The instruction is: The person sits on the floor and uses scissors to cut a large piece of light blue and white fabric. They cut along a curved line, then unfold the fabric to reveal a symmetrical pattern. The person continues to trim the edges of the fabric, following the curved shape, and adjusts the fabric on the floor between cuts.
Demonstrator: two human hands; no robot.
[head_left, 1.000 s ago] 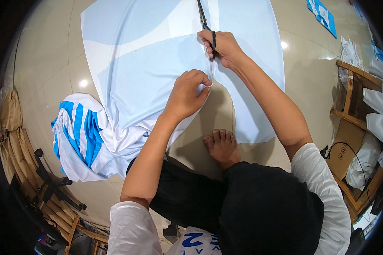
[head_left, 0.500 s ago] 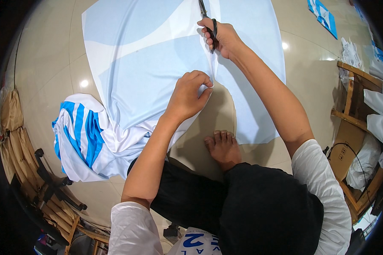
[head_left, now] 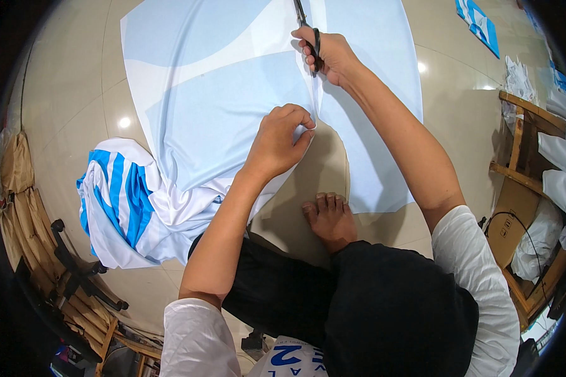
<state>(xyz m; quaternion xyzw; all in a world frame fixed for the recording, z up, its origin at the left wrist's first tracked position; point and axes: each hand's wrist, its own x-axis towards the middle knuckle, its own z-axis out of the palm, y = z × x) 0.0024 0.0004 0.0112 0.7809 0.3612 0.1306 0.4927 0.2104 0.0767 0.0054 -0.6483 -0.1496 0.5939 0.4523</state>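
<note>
On the tiled floor [head_left: 75, 94], the pale blue and white fabric sheet [head_left: 220, 94] lies spread; right hand [head_left: 328, 55], fingers closed through black-handled scissors [head_left: 309, 34], has moved further up the cut; left hand [head_left: 280, 141] still pinches the cut edge.

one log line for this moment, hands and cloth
right hand: on scissors, cutting cloth | left hand: pinching cut edge | cloth: flat on floor | striped cloth: bunched left
</note>
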